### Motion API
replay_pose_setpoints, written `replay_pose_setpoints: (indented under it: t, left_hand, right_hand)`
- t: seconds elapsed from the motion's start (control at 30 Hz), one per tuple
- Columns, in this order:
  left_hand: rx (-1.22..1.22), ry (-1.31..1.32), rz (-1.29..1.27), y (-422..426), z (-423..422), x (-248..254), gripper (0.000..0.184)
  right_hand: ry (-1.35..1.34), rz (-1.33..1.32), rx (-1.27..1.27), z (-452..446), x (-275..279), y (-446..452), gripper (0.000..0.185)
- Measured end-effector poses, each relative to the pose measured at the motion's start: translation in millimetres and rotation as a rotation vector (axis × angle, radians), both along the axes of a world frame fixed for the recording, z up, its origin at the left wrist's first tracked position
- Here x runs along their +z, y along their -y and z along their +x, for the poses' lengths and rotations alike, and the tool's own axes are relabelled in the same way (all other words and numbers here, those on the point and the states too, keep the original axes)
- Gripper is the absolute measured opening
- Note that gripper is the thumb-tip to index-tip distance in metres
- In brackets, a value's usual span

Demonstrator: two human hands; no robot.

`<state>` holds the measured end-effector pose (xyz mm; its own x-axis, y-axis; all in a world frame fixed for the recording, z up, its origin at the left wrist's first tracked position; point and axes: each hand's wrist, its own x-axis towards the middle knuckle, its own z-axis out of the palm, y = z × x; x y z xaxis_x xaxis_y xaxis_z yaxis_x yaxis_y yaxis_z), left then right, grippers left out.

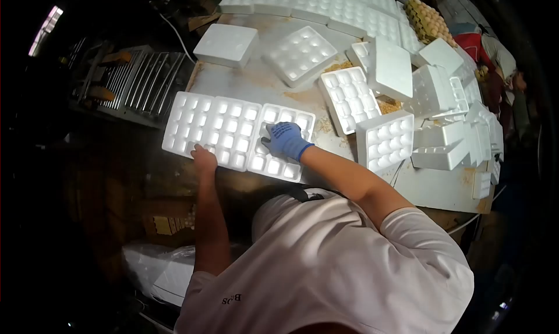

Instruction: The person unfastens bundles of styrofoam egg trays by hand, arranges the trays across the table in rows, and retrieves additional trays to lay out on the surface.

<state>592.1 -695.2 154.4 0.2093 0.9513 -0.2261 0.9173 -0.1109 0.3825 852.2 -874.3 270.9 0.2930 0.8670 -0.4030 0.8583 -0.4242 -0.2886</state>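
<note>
White foam egg trays with rows of square cups lie side by side at the front edge of the table: a left tray [181, 124], a middle tray [237, 103] and a right tray [291, 114]. My left hand [204, 158] is bare and closed at the near edge of the left and middle trays, its fingertips over the rim. On the right tray rests my right hand [286, 141] in a blue and dark glove, thumb apart from the fingers. Its fingertips touch the cups, and part of the tray is hidden beneath it.
A foam box [226, 45] and a loose tray [301, 54] lie farther back. Stacked foam pieces [434, 89] crowd the right side. Rows of trays [326, 5] line the far edge, near cartons of eggs [431, 21]. Another person [495, 54] is at the far right. A metal rack [145, 81] stands left.
</note>
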Motion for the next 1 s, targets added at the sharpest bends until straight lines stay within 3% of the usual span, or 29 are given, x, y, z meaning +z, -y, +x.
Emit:
replay_pose_setpoints:
  t: [0.07,0.1,0.17,0.2,0.23,0.3,0.37,0.43,0.5,0.57,0.63,0.8,1.0]
  left_hand:
    - [0.042,-0.102,-0.037,-1,4,3,0.038]
    - [0.023,-0.169,-0.007,3,6,9,0.037]
    - [0.014,-0.223,-0.009,9,11,20,0.036]
    - [-0.012,-0.143,-0.011,2,4,9,0.036]
    - [-0.039,-0.147,0.003,6,7,16,0.037]
    - [-0.058,-0.213,0.017,4,6,16,0.041]
    - [-0.049,-0.204,0.031,-1,4,7,0.040]
    - [-0.032,-0.204,0.029,7,11,21,0.039]
    - [-0.049,-0.215,0.061,2,9,13,0.040]
    - [-0.051,-0.190,0.044,-6,5,7,0.041]
    - [-0.043,-0.257,0.002,-6,6,8,0.037]
    - [-0.105,-0.304,0.142,-7,2,8,0.032]
    - [0.128,-0.441,0.180,-11,18,19,0.047]
  right_hand:
    - [-0.046,0.094,0.032,15,1,18,0.059]
    - [-0.128,0.045,-0.025,27,30,30,0.060]
    - [-0.079,0.221,-0.199,52,45,73,0.059]
    - [0.075,0.545,-0.281,68,17,101,0.056]
    - [0.108,0.509,-0.420,85,42,130,0.056]
    - [0.386,0.686,-0.655,119,26,198,0.064]
    - [0.525,0.507,-0.934,141,12,262,0.076]
    - [0.387,0.254,-1.095,146,7,308,0.090]
    - [0.196,0.160,-1.086,143,9,328,0.101]
    - [0.113,0.063,-1.035,144,0,333,0.100]
    - [0.068,0.236,-1.063,145,-24,337,0.095]
    - [0.004,0.275,-1.107,142,-46,330,0.096]
    - [-0.055,0.352,-1.094,145,-42,332,0.100]
